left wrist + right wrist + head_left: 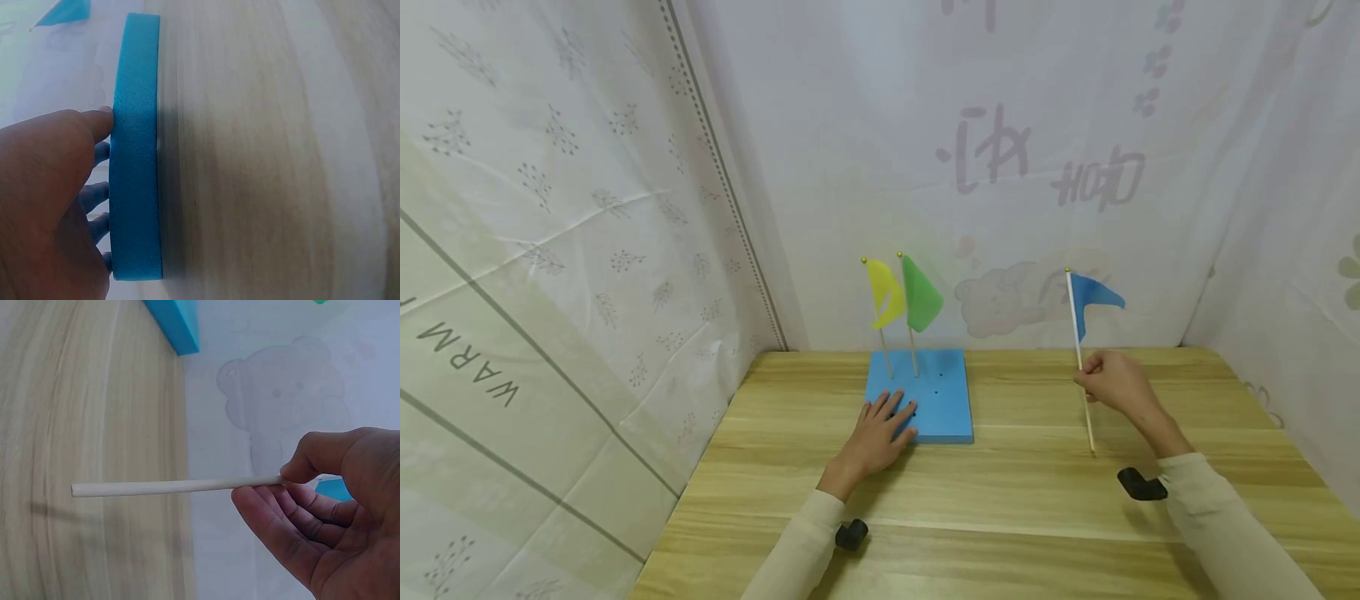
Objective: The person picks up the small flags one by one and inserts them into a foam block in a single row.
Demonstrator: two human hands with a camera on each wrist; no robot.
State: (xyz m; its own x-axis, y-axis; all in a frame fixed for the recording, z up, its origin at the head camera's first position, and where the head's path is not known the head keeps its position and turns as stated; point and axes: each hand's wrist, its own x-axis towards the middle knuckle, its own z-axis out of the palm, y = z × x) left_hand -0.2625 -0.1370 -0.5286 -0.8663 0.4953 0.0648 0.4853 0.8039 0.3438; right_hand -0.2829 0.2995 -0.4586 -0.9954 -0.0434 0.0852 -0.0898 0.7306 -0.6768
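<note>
A blue board (pixel 951 421) with several small holes lies on the table. Upright in its back left part stand a yellow flag (pixel 889 304) and a green flag (pixel 922 296) on thin sticks. My left hand (pixel 872 442) rests with spread fingers on the board's front left corner; the left wrist view shows the board's thick front edge (pixel 136 156). To the right, my right hand (pixel 1116 382) pinches the stick (pixel 162 487) of a blue flag (pixel 1093 293) between thumb and fingers. This flag is nearly upright, its bare lower end over the table, apart from the board.
The wooden table (pixel 1000 508) runs back to a pale printed curtain (pixel 865 125), which also hangs along both sides. A black wrist piece (pixel 852 534) sits at the left sleeve, and a second black wrist piece (pixel 1142 484) at the right one.
</note>
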